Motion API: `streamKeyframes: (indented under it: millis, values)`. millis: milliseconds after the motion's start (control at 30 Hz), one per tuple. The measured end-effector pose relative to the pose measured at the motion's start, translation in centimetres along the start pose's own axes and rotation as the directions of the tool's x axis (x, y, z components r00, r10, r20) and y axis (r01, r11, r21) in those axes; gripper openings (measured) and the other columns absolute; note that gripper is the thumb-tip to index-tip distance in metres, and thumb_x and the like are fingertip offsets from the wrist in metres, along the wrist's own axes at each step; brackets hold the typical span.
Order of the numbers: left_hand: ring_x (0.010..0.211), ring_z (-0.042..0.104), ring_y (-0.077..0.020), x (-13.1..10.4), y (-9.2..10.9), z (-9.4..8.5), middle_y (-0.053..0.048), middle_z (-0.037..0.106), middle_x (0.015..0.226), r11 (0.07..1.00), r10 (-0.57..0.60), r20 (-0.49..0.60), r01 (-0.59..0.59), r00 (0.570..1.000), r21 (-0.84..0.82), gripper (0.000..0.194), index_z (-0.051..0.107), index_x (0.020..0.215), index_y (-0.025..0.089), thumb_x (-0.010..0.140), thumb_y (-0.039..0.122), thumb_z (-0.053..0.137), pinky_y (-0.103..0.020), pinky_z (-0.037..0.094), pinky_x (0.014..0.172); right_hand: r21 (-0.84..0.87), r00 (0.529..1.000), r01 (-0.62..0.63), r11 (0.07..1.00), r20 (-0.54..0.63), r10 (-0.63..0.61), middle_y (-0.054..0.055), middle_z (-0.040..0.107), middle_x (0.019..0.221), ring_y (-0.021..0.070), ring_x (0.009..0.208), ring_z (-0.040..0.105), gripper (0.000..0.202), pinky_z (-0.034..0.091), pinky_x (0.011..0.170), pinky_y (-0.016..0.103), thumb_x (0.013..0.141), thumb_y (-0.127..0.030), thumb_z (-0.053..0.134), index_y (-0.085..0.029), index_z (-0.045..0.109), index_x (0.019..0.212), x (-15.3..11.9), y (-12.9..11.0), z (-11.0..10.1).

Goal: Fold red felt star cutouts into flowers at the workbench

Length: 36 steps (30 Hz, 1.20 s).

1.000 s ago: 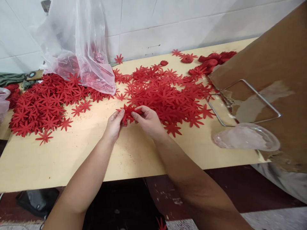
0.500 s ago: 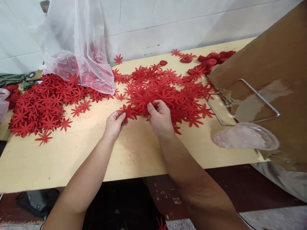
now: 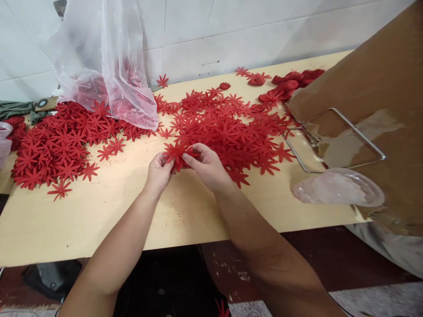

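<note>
Left hand (image 3: 157, 171) and right hand (image 3: 205, 165) meet above the table (image 3: 99, 220) near its front edge, both pinching 1 small stack of red flower cutouts (image 3: 175, 154) between fingertips. The loose pile of cutouts (image 3: 231, 127) lies just behind, nearer the right hand.

Pale wooden table (image 3: 82, 229) against a white tiled wall, with items placed relative to the clear plastic bag (image 3: 109, 75) that slumped at its rear left. A dense heap of red flower cut-outs (image 3: 56, 145) lay in front of and left of the bag. A second, wider spread of cut-outs (image 3: 228, 125) lay to the bag's right, reaching mid-table. Farther right again, at the table's far edge, sat a small cluster of bunched red pieces (image 3: 291, 81). The near strip of tabletop showed bare wood.
</note>
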<state>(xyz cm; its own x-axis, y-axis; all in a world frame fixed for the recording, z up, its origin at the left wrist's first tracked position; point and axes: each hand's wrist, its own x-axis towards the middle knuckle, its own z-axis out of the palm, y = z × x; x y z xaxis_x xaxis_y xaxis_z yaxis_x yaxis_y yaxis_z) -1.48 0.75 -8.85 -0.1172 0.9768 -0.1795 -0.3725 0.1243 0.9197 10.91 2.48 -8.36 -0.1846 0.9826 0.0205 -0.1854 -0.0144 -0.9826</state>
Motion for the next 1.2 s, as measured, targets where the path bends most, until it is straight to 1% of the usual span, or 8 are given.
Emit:
streamKeyframes:
  millis: [167, 367, 533, 633, 733, 867, 1000, 1200]
  values:
    - [0.054, 0.054, -0.0055, 0.0, 0.0, -0.3, 0.003, 0.064, 0.067, 0.999, -0.031, 0.083, 0.032, 0.996, -0.004, 0.019, 0.061, 0.082, 0.015, 0.066, 0.016, 0.071, -0.018, 0.039, 0.052, 0.022, 0.991, 0.014, 1.0, -0.136, -0.011, -0.003, 0.059, 0.073, 0.0107, 0.06, 0.058, 0.045, 0.053, 0.059, 0.028, 0.056, -0.048, 0.078, -0.022, 0.047, 0.076, 0.4, 0.5, -0.4]
    - [0.049, 0.048, -0.0043, 0.1, 0.0, -0.3, 0.004, 0.059, 0.059, 1.0, -0.018, 0.046, 0.018, 0.999, 0.015, 0.018, 0.06, 0.073, 0.015, 0.066, 0.026, 0.073, -0.017, 0.035, 0.048, -0.006, 0.989, 0.031, 1.0, -0.145, -0.031, -0.005, 0.055, 0.067, 0.0089, 0.056, 0.055, 0.045, 0.051, 0.056, 0.026, 0.056, -0.047, 0.077, -0.021, 0.045, 0.075, 0.6, 0.8, -0.5]
    - [0.046, 0.047, -0.0054, 0.0, 0.2, -0.3, 0.004, 0.054, 0.051, 0.999, -0.026, 0.041, 0.024, 0.999, 0.028, 0.031, 0.055, 0.064, 0.015, 0.071, 0.042, 0.069, -0.018, 0.036, 0.047, -0.001, 0.982, 0.045, 0.999, -0.186, -0.044, -0.006, 0.054, 0.067, 0.0073, 0.056, 0.053, 0.044, 0.047, 0.056, 0.024, 0.056, -0.043, 0.077, -0.021, 0.045, 0.076, 0.6, 0.7, -0.3]
    - [0.049, 0.05, -0.0062, -0.2, 0.4, -0.3, 0.002, 0.059, 0.058, 0.999, -0.026, 0.066, 0.024, 0.997, 0.039, 0.032, 0.058, 0.069, 0.015, 0.07, 0.046, 0.068, -0.019, 0.037, 0.048, 0.007, 0.977, 0.038, 0.999, -0.212, -0.035, -0.005, 0.055, 0.069, 0.0074, 0.057, 0.052, 0.045, 0.046, 0.055, 0.023, 0.054, -0.043, 0.078, -0.021, 0.045, 0.076, 0.7, 0.6, -0.4]
    - [0.054, 0.052, -0.0064, -0.3, 0.4, -0.3, 0.001, 0.063, 0.067, 0.998, -0.037, 0.122, 0.03, 0.992, 0.061, 0.031, 0.061, 0.079, 0.016, 0.064, 0.039, 0.075, -0.019, 0.038, 0.05, -0.002, 0.974, 0.047, 0.999, -0.224, -0.046, -0.005, 0.054, 0.07, 0.0077, 0.057, 0.051, 0.045, 0.046, 0.055, 0.024, 0.055, -0.042, 0.077, -0.022, 0.044, 0.077, 0.7, 0.7, -0.4]
    - [0.053, 0.049, -0.0052, -0.2, 0.2, -0.3, 0.003, 0.061, 0.065, 0.997, -0.05, 0.1, 0.044, 0.994, 0.064, 0.025, 0.062, 0.079, 0.016, 0.062, 0.027, 0.076, -0.018, 0.037, 0.051, -0.022, 0.974, 0.076, 0.997, -0.212, -0.079, -0.005, 0.052, 0.071, 0.008, 0.058, 0.051, 0.042, 0.047, 0.055, 0.025, 0.059, -0.043, 0.073, -0.022, 0.043, 0.078, 0.7, 0.9, -0.3]
    - [0.05, 0.048, -0.0057, 0.0, 0.1, -0.4, 0.004, 0.056, 0.057, 0.999, -0.018, 0.054, 0.016, 0.998, 0.029, 0.014, 0.059, 0.07, 0.015, 0.069, 0.025, 0.069, -0.019, 0.037, 0.049, -0.022, 0.986, 0.062, 0.998, -0.155, -0.064, -0.005, 0.052, 0.069, 0.0068, 0.056, 0.05, 0.041, 0.046, 0.054, 0.023, 0.058, -0.042, 0.075, -0.021, 0.046, 0.078, 0.4, 0.6, 0.0]
    - [0.046, 0.043, -0.005, 0.0, 0.0, -0.1, 0.005, 0.054, 0.055, 0.997, -0.012, 0.028, 0.009, 1.0, 0.08, 0.017, 0.057, 0.07, 0.016, 0.069, 0.029, 0.069, -0.019, 0.034, 0.045, 0.022, 0.999, 0.009, 1.0, -0.044, -0.008, -0.003, 0.057, 0.076, 0.008, 0.061, 0.053, 0.049, 0.047, 0.056, 0.023, 0.059, -0.05, 0.076, -0.021, 0.052, 0.091, -0.2, -0.3, 0.6]
